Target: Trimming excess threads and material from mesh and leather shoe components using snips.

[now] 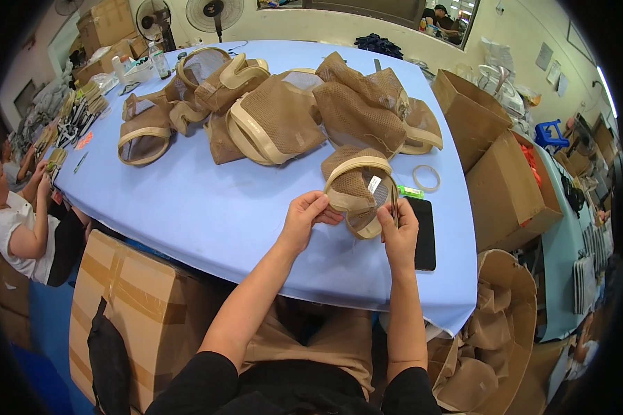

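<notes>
A small brown mesh pouch [353, 181] with a beige trimmed rim and a white label inside is held up over the near right part of the table. Its open mouth faces me. On its left edge, my left hand [307, 217] pinches the beige trim between thumb and fingers. My right hand [400, 232] grips the opposite edge, thumb uppermost. Something thin and dark shows by the right fingers; I cannot make out what it is. Behind the pouch lies a heap of similar brown mesh pouches [273, 114], some with beige zipped rims.
A black phone [425, 235], a green tube [411, 191] and a tape ring [427, 178] lie right of my hands on the blue-covered table [187, 214]. Cardboard boxes [502, 190] stand to the right, another carton [128, 297] at lower left. A person [28, 228] sits at left.
</notes>
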Motion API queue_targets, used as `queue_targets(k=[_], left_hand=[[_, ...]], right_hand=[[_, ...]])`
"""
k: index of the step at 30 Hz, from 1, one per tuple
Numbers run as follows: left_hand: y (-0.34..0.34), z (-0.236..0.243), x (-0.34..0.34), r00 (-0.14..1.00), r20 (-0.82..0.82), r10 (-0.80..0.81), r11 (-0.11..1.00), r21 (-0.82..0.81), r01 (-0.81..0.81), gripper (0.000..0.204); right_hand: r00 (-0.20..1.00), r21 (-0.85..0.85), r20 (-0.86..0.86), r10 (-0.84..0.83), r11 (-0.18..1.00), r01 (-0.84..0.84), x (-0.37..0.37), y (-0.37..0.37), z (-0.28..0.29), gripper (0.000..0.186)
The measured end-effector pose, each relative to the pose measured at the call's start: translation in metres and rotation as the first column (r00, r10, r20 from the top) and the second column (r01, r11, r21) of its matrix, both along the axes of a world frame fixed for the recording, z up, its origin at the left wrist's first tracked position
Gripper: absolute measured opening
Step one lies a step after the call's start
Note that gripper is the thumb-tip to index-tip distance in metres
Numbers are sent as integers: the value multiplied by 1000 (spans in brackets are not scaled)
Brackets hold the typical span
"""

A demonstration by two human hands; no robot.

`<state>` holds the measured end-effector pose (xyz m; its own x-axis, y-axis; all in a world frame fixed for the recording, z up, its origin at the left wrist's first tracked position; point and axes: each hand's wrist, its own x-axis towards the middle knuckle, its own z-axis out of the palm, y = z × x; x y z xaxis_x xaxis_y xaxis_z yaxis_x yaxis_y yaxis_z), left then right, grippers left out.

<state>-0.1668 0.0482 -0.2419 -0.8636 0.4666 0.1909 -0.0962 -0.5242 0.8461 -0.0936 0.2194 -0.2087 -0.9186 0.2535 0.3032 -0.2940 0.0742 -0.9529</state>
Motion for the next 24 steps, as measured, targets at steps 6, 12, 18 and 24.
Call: queue_targets(k=[6, 12, 18, 24], left_hand=[[1, -8, -5, 998, 19, 58, 996, 72, -59, 25], [0, -2, -4, 997, 79, 22, 983, 181, -36, 32], [-2, -6, -6, 998, 51, -31, 975, 222, 19, 35], [-2, -2, -4, 994, 110, -22, 971, 239, -5, 36]], right_hand=[[929, 226, -204, -308, 909, 351, -15, 9, -20, 21], [857, 228, -282, -432, 837, 497, -17, 16, -24, 24], [955, -161, 141, -262, 946, 283, -9, 10, -15, 38], [970, -145, 71, -232, 960, 240, -10, 9, -20, 32]])
